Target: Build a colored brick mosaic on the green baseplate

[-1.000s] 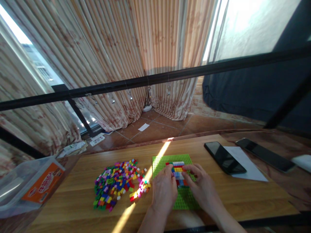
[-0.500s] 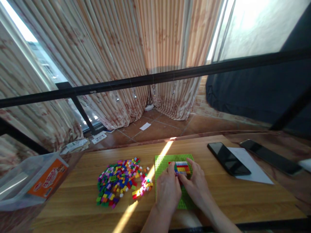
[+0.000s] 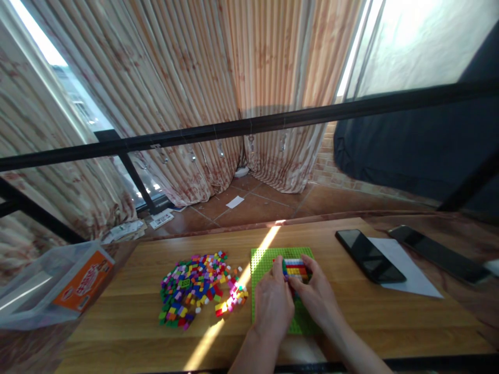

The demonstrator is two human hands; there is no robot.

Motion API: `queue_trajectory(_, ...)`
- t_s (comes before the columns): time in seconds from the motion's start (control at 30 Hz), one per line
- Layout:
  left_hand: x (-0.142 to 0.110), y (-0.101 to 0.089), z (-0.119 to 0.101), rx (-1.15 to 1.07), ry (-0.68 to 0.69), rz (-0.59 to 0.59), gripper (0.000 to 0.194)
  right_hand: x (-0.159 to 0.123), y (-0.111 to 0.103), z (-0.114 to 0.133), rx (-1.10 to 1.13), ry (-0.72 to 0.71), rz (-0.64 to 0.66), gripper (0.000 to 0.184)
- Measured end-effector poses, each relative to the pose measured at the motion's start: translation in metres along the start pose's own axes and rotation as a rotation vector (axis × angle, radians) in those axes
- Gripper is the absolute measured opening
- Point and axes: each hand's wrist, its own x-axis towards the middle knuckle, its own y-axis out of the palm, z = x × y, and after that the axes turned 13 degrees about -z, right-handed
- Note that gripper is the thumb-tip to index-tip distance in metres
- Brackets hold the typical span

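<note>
A green studded baseplate lies on the wooden table. On its upper part is a block of toy building bricks in coloured rows, with white, blue, red and yellow showing. My left hand is closed at the block's left side, fingers bent against it. From the right, my right hand grips it between thumb and forefinger, the forefinger at its upper right corner. The lower edge of the block is partly hidden by my thumbs. Left of the plate spreads a pile of loose small bricks.
A black smartphone rests partly over a white paper sheet at the right, with another dark phone-like device beyond. A clear plastic bin with an orange label stands left of the table. A dark rail crosses behind.
The whole view has shifted slightly, so things appear a little further right. Both hands stay at the brick block, with only small finger movement.
</note>
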Motion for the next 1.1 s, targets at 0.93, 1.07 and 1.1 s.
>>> queue_trajectory(0.93,0.016,-0.085,0.099,0.207,-0.322,-0.201,0.025,0.017,-0.018,0.001,0.328,0.283,-0.032,0.059)
queue_trajectory(1.07,0.016,-0.074,0.098,0.208,-0.303,-0.192,0.028,0.016,-0.020,0.006,0.295,0.287,-0.016,0.055)
queue_trajectory(1.1,0.017,-0.071,0.097,0.207,-0.303,-0.185,0.028,0.015,-0.020,0.008,0.295,0.293,-0.014,0.055)
